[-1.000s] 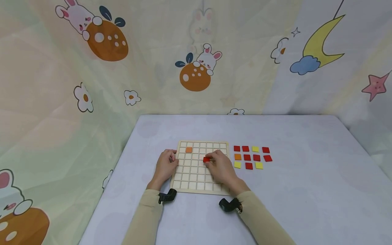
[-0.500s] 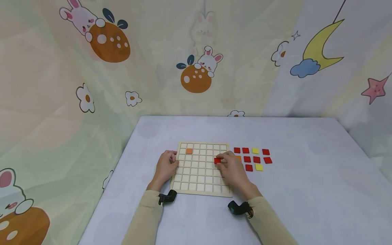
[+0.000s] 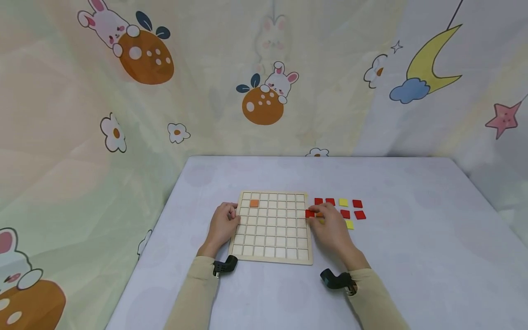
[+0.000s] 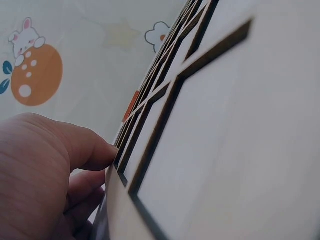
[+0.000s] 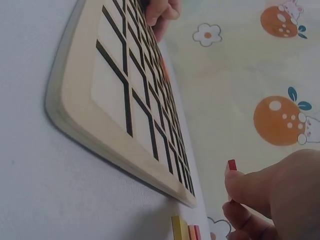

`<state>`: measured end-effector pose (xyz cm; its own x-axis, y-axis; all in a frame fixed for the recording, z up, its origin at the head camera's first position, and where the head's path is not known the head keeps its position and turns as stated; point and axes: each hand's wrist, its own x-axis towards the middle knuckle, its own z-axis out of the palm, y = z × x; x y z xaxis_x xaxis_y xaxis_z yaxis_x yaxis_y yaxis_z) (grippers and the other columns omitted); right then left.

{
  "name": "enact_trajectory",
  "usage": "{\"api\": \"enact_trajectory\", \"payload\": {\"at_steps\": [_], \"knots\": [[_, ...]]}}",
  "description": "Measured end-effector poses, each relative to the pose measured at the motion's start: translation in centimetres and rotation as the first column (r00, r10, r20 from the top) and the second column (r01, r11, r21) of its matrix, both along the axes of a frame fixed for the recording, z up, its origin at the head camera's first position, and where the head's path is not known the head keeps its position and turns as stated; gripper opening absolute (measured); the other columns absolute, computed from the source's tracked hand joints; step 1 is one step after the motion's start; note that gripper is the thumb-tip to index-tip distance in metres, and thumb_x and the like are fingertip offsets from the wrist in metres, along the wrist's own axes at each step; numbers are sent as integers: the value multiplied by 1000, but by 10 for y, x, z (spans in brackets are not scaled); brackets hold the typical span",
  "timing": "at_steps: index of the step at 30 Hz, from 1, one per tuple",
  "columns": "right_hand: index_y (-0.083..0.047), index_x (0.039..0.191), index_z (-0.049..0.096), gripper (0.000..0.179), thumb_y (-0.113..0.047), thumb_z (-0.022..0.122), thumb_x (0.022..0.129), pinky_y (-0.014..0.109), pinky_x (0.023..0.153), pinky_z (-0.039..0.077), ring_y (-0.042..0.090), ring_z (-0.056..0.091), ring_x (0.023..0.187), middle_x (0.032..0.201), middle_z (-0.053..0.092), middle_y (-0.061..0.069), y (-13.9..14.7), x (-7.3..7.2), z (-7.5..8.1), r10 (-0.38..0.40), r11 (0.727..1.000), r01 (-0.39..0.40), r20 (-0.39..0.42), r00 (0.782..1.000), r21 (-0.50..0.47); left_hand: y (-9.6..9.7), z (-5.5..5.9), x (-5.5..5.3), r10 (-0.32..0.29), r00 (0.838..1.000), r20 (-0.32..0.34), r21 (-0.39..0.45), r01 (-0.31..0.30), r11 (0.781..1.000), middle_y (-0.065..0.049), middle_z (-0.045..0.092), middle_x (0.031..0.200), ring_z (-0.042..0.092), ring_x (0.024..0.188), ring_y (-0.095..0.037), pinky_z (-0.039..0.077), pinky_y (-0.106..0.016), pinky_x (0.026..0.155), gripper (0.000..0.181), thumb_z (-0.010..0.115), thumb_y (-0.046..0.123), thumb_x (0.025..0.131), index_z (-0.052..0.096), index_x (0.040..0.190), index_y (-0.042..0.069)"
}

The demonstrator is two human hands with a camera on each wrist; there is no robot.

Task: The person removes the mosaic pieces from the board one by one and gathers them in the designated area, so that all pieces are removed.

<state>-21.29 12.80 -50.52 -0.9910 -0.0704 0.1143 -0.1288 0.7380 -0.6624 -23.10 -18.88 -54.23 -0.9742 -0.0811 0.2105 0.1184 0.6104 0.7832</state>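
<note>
A pale wooden grid board (image 3: 269,228) lies on the table, with one orange tile (image 3: 254,203) in a cell near its far left corner. At its left edge, my left hand (image 3: 223,223) grips the board; the left wrist view has a fingertip on the rim and curled fingers beside it. My right hand (image 3: 332,229) pinches a red tile (image 3: 310,213) between thumb and fingers, just past the board's right edge. In the right wrist view, that red tile (image 5: 231,165) stands clear above the table. The right hand partly hides the loose tiles behind it.
Loose square tiles lie in rows right of the board, among them a red tile (image 3: 360,215) and a yellow tile (image 3: 343,202). The table (image 3: 412,247) has a white cloth. A printed curtain (image 3: 338,105) hangs behind it.
My right hand has carried the red tile rightward, from above the board to just beyond its right edge, and now covers some loose tiles. The left hand stays at the board's left edge.
</note>
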Motion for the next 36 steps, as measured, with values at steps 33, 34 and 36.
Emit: {"api": "enact_trajectory", "payload": {"at_steps": [33, 34, 36], "knots": [[-6, 124, 62, 34, -12, 68, 91, 50, 90, 52, 33, 54, 108, 118, 58, 16, 51, 0, -12, -124, 992, 124, -21, 992, 36, -1, -2, 0, -3, 1000, 28, -3, 3, 1000, -6, 61, 122, 51, 121, -28, 37, -34, 78, 28, 65, 4, 86, 43, 71, 11], [-6, 124, 62, 34, -13, 68, 91, 51, 91, 51, 34, 54, 109, 118, 58, 16, 53, 0, -12, -126, 991, 126, -20, 992, 38, -1, -2, 0, -4, 1000, 24, -5, 4, 1000, -7, 61, 122, 51, 121, -28, 38, -35, 78, 28, 65, 4, 86, 43, 71, 11], [-5, 124, 63, 34, -12, 68, 91, 50, 90, 51, 34, 53, 108, 117, 58, 17, 57, -1, -11, -131, 990, 131, -21, 991, 44, -1, -2, 0, -3, 1000, 23, -5, 3, 1000, -7, 61, 122, 51, 121, -29, 38, -35, 79, 28, 65, 4, 86, 43, 71, 11]]}}
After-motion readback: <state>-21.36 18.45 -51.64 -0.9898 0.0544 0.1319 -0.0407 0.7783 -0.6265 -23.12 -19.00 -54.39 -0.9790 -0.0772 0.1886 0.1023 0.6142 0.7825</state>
